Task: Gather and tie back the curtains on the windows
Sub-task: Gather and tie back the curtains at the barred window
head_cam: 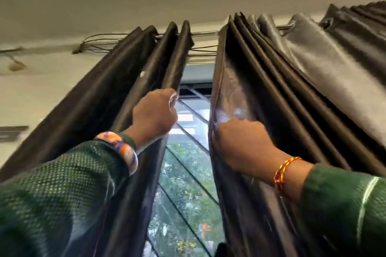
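Head: two hands [154,110] [242,142]; two curtains [117,89] [292,81].

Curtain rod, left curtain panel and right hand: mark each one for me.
curtain rod [205,31], head view, bare metal between the panels.
left curtain panel [146,64], head view, upper folds.
right hand [242,142], head view, back of the hand gripping the right curtain panel [292,81].

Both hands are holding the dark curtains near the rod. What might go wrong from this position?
The left hand and right hand grip the left curtain and right curtain well below the rod, so a hard pull may strain it. Loose cables hang beside the left curtain and might snag.
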`<state>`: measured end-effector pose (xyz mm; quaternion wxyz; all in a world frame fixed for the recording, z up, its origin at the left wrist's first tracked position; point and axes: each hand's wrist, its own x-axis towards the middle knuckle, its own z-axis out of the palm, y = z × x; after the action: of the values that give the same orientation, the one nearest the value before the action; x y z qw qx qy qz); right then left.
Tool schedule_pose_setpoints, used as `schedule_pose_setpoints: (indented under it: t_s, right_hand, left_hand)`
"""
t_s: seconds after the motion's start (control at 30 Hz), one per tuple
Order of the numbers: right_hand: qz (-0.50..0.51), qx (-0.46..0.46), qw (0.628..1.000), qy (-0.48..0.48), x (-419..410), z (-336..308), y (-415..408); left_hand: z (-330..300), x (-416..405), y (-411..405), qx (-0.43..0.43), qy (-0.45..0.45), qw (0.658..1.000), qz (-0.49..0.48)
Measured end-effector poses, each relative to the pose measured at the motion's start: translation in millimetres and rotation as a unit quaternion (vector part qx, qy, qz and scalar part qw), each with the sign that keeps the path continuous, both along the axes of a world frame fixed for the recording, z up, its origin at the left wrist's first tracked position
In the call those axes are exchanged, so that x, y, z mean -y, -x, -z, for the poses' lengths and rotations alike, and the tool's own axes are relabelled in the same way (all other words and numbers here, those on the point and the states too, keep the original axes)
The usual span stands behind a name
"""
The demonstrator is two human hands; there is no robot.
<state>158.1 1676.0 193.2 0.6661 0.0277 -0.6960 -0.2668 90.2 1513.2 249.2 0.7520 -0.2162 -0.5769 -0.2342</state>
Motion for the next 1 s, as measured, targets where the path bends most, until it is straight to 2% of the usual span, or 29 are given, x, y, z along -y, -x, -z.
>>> schedule_pose_setpoints:
  t_s: [0.1, 0.17, 0.27, 0.33, 0.4, 0.5, 0.6, 0.7, 0.77, 0.9, 1.0]
  right_hand:
    - [-0.053, -0.073, 0.995, 0.052, 53, -5, 7]
    - [-0.088, -0.141, 0.986, 0.017, 84, -12, 13]
    - [-0.166, -0.162, 0.972, -0.048, 123, -22, 24]
    - [-0.200, -0.090, 0.975, -0.017, 144, -31, 40]
    - [-0.235, -0.020, 0.967, 0.096, 154, -40, 55]
    - [-0.274, 0.067, 0.924, 0.258, 157, -51, 74]
    - [-0.355, 0.133, 0.862, 0.337, 151, -55, 90]
    - [-0.428, 0.181, 0.807, 0.365, 151, -52, 99]
    - [-0.426, 0.196, 0.802, 0.370, 154, -52, 102]
    - [-0.426, 0.201, 0.808, 0.355, 167, -54, 110]
    - [-0.442, 0.189, 0.806, 0.345, 175, -57, 124]
  left_hand:
    - [2, 67, 8, 0.015, -0.043, 0.995, -0.090]
    - [5, 112, 16, 0.042, -0.070, 0.990, -0.119]
    - [12, 166, 31, 0.095, -0.114, 0.979, -0.143]
    - [17, 196, 43, 0.145, -0.121, 0.971, -0.149]
    - [19, 215, 55, 0.189, -0.114, 0.967, -0.124]
    - [20, 235, 72, 0.249, -0.130, 0.959, -0.028]
    - [22, 245, 86, 0.312, -0.155, 0.932, 0.098]
    - [27, 247, 94, 0.327, -0.146, 0.908, 0.220]
    - [31, 244, 95, 0.308, -0.120, 0.909, 0.254]
    - [30, 221, 94, 0.301, -0.077, 0.925, 0.221]
    - [24, 195, 96, 0.292, 0.002, 0.937, 0.191]
